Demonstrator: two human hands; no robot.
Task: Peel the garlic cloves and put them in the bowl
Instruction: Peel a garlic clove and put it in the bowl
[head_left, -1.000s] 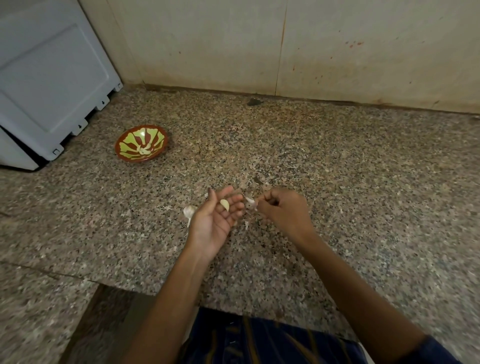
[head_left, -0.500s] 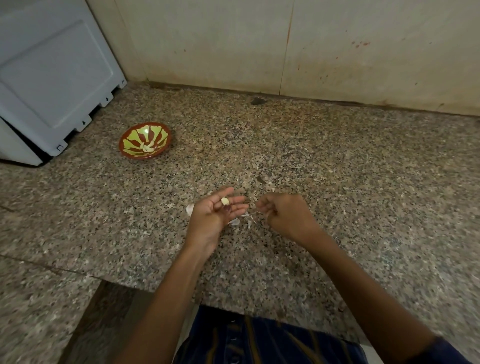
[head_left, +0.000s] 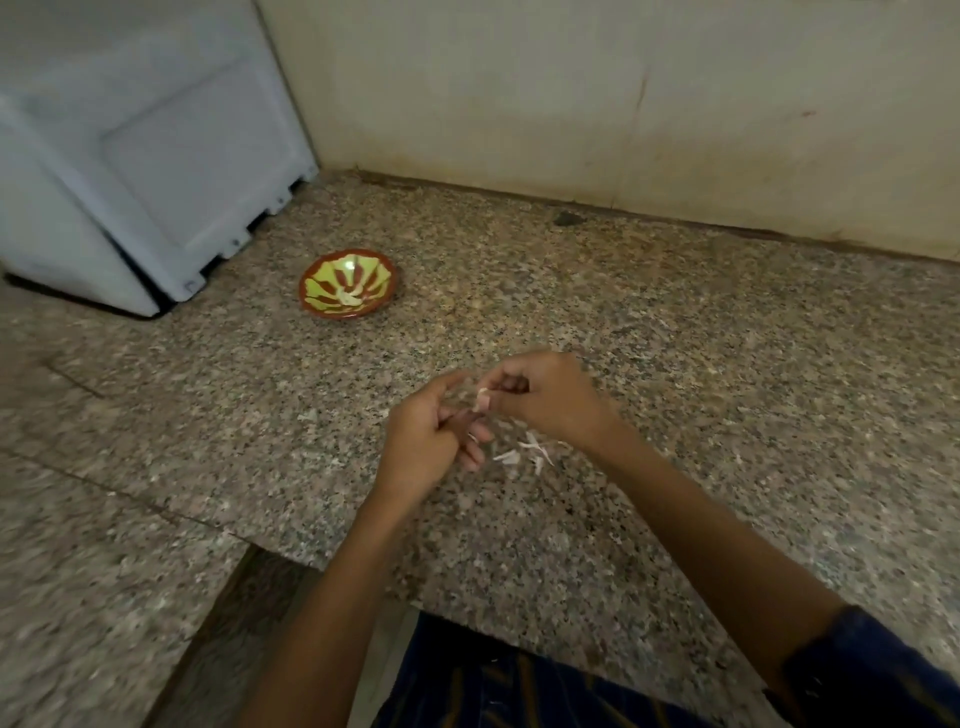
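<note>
I see peeled cloves (head_left: 349, 297) already in the bowl (head_left: 311, 304) while my right hand (head_left: 545, 397) pinches what looks like another clove (head_left: 482, 400), my left hand (head_left: 426, 441) curled beside it.

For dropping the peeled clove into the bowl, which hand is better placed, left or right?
Probably the left hand. The bowl sits on the counter's left side, beyond that hand and nearer to it than to the right hand, which pinches a pale piece. Blur hides which hand holds the clove.
</note>
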